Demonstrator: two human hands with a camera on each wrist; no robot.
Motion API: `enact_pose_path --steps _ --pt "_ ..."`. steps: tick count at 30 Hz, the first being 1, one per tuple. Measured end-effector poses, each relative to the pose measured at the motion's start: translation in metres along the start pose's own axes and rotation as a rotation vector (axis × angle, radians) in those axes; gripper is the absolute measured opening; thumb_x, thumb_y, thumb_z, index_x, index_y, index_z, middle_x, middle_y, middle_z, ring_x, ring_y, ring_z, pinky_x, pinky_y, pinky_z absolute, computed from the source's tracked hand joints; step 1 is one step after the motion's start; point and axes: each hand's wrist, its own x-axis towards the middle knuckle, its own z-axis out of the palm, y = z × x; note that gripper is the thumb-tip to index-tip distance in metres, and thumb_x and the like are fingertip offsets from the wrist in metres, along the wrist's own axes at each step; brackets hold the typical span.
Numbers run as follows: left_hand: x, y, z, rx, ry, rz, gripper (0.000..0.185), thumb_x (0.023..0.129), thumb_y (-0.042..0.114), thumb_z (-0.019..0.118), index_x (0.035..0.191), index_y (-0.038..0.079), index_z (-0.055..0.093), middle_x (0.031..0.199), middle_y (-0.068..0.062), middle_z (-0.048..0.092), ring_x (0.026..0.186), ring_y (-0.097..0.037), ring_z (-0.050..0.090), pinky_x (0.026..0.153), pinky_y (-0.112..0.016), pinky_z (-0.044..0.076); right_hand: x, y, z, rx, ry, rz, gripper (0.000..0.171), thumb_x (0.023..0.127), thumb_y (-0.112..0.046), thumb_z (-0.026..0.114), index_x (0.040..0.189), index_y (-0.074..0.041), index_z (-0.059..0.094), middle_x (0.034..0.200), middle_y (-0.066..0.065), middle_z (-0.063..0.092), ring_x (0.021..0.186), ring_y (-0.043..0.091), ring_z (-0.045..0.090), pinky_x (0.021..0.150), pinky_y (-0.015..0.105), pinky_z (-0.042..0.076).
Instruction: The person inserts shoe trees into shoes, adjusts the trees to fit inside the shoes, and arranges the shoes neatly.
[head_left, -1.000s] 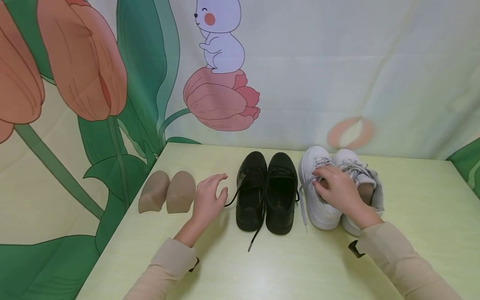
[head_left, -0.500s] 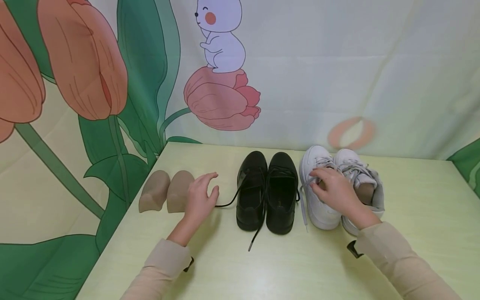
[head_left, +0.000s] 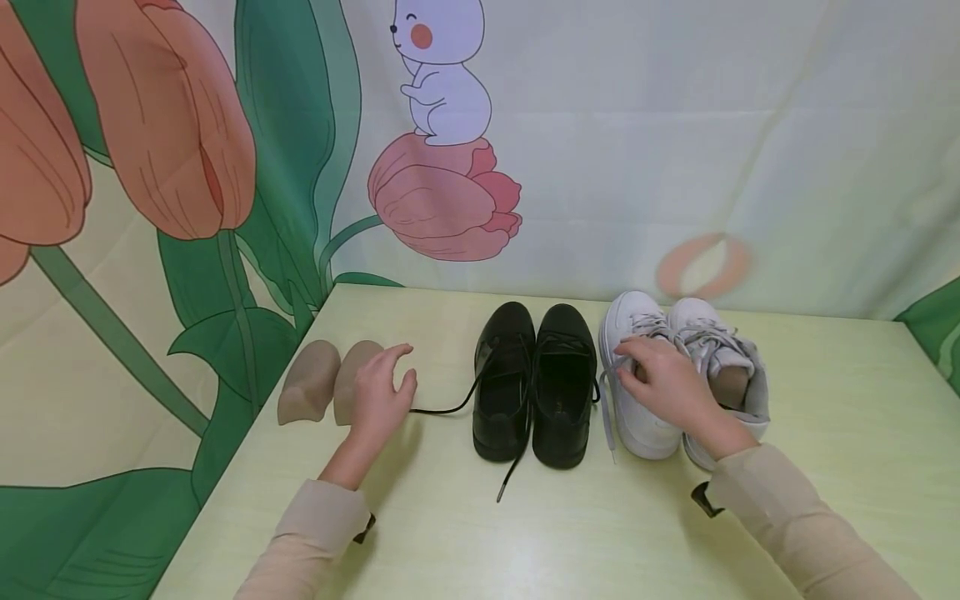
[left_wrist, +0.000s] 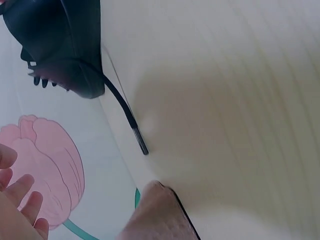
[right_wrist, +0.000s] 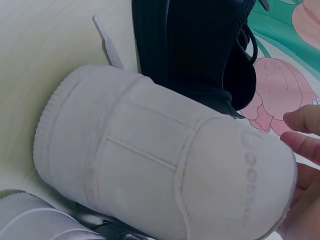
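My left hand (head_left: 378, 400) hovers in front of the right one of two beige shoe inserts (head_left: 357, 375), partly covering it, and holds nothing. The other beige insert (head_left: 309, 383) lies just to its left. In the left wrist view my fingers (left_wrist: 20, 190) are spread, with an insert (left_wrist: 160, 215) at the bottom. My right hand (head_left: 663, 383) is over the opening of the left white sneaker (head_left: 637, 421), fingers loosely bent. The right wrist view shows its heel (right_wrist: 150, 150) with my fingertips (right_wrist: 295, 142) beside the collar. A beige insert (head_left: 727, 383) sits inside the right white sneaker (head_left: 697, 312).
A pair of black lace-up shoes, the left (head_left: 498, 442) and the right (head_left: 561, 450), stands mid-table. One black lace (head_left: 457, 408) stretches left over the table (head_left: 525, 550). A grey lace (head_left: 606, 425) hangs beside the white sneaker. Behind is a printed cloth (head_left: 600, 167).
My left hand has moved left, away from the black shoes and onto the right insert's area, uncovering more of the black lace. My right hand has shifted only slightly left.
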Motion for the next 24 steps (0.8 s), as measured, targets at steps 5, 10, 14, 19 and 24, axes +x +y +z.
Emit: enact_pose_path --steps 5,10,14,19,24 --pt "0.003 -0.009 -0.007 0.04 0.009 -0.016 0.03 0.078 0.007 0.059 0.107 0.006 0.058 0.106 -0.013 0.06 0.103 -0.029 0.052 0.091 -0.043 0.037 0.0 -0.001 0.0 0.0 -0.008 -0.006 0.024 0.081 -0.014 0.06 0.103 -0.005 0.061 0.105 0.01 0.061 0.084 0.022 0.053 0.071 0.037 0.045" --pt "0.004 -0.021 -0.014 0.072 0.005 -0.028 0.032 0.076 0.009 0.061 0.107 0.005 0.057 0.118 -0.014 0.055 0.115 -0.028 0.044 0.096 -0.048 0.03 0.0 -0.002 0.0 0.016 -0.01 -0.004 0.025 0.081 -0.014 0.06 0.104 -0.004 0.06 0.104 0.01 0.061 0.079 0.02 0.053 0.068 0.035 0.046" --pt "0.002 -0.028 -0.017 0.067 -0.038 -0.049 0.035 0.076 0.01 0.061 0.109 0.003 0.055 0.127 -0.017 0.049 0.124 -0.033 0.034 0.099 -0.054 0.023 0.001 -0.003 0.0 0.025 -0.009 -0.007 0.026 0.081 -0.014 0.06 0.105 -0.003 0.06 0.104 0.012 0.061 0.081 0.022 0.054 0.071 0.037 0.046" --pt "0.001 -0.034 -0.018 0.063 -0.074 -0.065 0.037 0.077 0.012 0.06 0.112 0.005 0.053 0.13 -0.016 0.045 0.127 -0.036 0.029 0.1 -0.056 0.02 0.002 -0.003 0.001 0.031 -0.016 -0.007 0.026 0.081 -0.015 0.059 0.104 -0.003 0.06 0.106 0.013 0.06 0.088 0.025 0.056 0.076 0.04 0.046" --pt "0.001 -0.039 -0.019 0.062 -0.11 -0.101 0.037 0.078 0.013 0.059 0.114 0.009 0.051 0.134 -0.016 0.041 0.129 -0.037 0.026 0.099 -0.058 0.019 0.002 -0.003 0.002 0.037 -0.027 0.002 0.026 0.082 -0.015 0.059 0.104 -0.003 0.06 0.107 0.013 0.06 0.09 0.025 0.057 0.077 0.04 0.046"
